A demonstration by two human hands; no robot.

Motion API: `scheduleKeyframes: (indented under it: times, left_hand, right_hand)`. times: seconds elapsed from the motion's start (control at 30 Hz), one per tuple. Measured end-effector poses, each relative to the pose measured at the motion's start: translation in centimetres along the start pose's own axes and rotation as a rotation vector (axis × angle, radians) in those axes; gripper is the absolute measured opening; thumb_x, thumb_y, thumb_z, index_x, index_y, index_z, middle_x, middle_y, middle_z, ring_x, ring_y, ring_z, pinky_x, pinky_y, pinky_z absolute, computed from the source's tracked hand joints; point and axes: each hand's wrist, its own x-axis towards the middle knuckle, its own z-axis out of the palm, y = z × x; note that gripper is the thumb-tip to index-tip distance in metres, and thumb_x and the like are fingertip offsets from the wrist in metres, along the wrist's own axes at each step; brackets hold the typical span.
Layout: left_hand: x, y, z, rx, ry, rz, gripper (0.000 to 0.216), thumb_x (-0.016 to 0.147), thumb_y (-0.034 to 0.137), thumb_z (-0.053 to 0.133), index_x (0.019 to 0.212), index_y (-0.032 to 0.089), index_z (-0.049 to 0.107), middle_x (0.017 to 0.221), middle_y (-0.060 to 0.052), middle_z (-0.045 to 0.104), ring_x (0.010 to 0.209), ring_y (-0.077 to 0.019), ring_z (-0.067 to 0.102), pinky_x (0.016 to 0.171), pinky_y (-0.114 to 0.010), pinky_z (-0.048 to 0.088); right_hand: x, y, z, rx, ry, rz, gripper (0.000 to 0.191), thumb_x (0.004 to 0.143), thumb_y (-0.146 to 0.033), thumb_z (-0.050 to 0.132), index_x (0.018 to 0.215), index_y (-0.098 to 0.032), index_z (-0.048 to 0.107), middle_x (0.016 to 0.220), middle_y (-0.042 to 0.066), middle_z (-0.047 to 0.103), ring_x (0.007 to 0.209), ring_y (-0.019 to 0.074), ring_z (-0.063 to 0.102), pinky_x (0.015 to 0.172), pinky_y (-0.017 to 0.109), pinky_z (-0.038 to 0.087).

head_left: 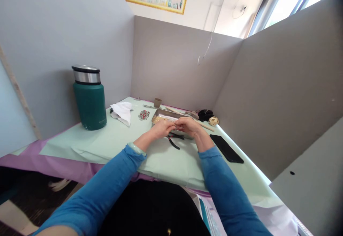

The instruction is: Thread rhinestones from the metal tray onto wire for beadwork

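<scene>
Over tray (pixel 162 112), left hand (pixel 163 129) and right hand (pixel 190 126) meet fingertip to fingertip; grip on anything cannot be told. Pliers (pixel 174 140) beneath. Flask (pixel 89 100) print illegible.

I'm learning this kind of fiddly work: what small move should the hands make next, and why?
Probably ease both forward over the metal tray: the left hand and right hand meet fingertip to fingertip at its near edge, so something tiny could drop onto the mat.

A partitioned craft workstation: grey dividers (pixel 182 61), pliers (pixel 174 140), bead tray (pixel 163 114).
</scene>
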Motion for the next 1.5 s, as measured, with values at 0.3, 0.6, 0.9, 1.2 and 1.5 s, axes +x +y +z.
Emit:
scheduleKeyframes:
  times: [0.3, 0.6, 0.9, 1.2, 1.5]
  left_hand:
    - [0.0, 0.6, -0.7, -0.288, 0.153, -0.090, 0.029, 0.084, 0.030, 0.043, 0.066, 0.015, 0.060, 0.055, 0.002, 0.050, 0.054, -0.0093, 0.042, 0.057, -0.021, 0.034]
    - [0.2, 1.4, -0.9, -0.894, 0.128, -0.329, 0.030, 0.078, 0.041, 0.050, 0.065, 0.014, 0.051, 0.049, 0.006, 0.037, 0.041, -0.0046, 0.030, 0.041, -0.019, 0.022]
    - [0.4, 1.2, -0.8, -1.170, 0.273, -0.382, 0.035, 0.072, 0.043, 0.060, 0.060, 0.014, 0.046, 0.051, 0.006, 0.038, 0.040, -0.0019, 0.026, 0.038, -0.018, 0.016]
    - [0.5, 0.1, -0.1, -1.068, 0.320, -0.526, 0.030, 0.074, 0.038, 0.056, 0.059, 0.015, 0.045, 0.049, 0.006, 0.038, 0.038, -0.0027, 0.027, 0.038, -0.019, 0.017]
    - [0.5, -0.3, -0.7, -0.538, 0.231, -0.418, 0.030, 0.079, 0.036, 0.046, 0.063, 0.014, 0.059, 0.048, 0.004, 0.044, 0.047, -0.0076, 0.036, 0.048, -0.020, 0.030]
  right_hand:
    - [-0.8, -0.8, 0.1, 0.248, -0.121, -0.098, 0.007, 0.064, -0.017, 0.065, 0.068, -0.018, 0.059, 0.072, 0.000, 0.062, 0.070, 0.0145, 0.058, 0.075, 0.034, 0.047]
    - [0.4, 0.8, 1.7, 0.410, -0.071, -0.183, 0.007, 0.071, -0.025, 0.059, 0.074, -0.019, 0.056, 0.075, 0.003, 0.062, 0.071, 0.0171, 0.058, 0.070, 0.036, 0.048]
    - [0.3, 0.4, 3.4, 0.025, 0.229, -0.493, 0.014, 0.074, -0.034, 0.057, 0.076, -0.021, 0.052, 0.070, -0.001, 0.053, 0.066, 0.0132, 0.052, 0.064, 0.028, 0.045]
    - [-0.2, 0.9, 5.0, -0.611, 0.524, -0.807, 0.011, 0.082, -0.023, 0.048, 0.074, -0.020, 0.056, 0.093, 0.007, 0.053, 0.082, 0.0174, 0.051, 0.072, 0.031, 0.043]
    - [-0.2, 0.2, 3.1, -0.712, 0.532, -0.776, 0.015, 0.083, -0.030, 0.050, 0.078, -0.020, 0.060, 0.086, 0.005, 0.057, 0.077, 0.0162, 0.053, 0.069, 0.028, 0.042]
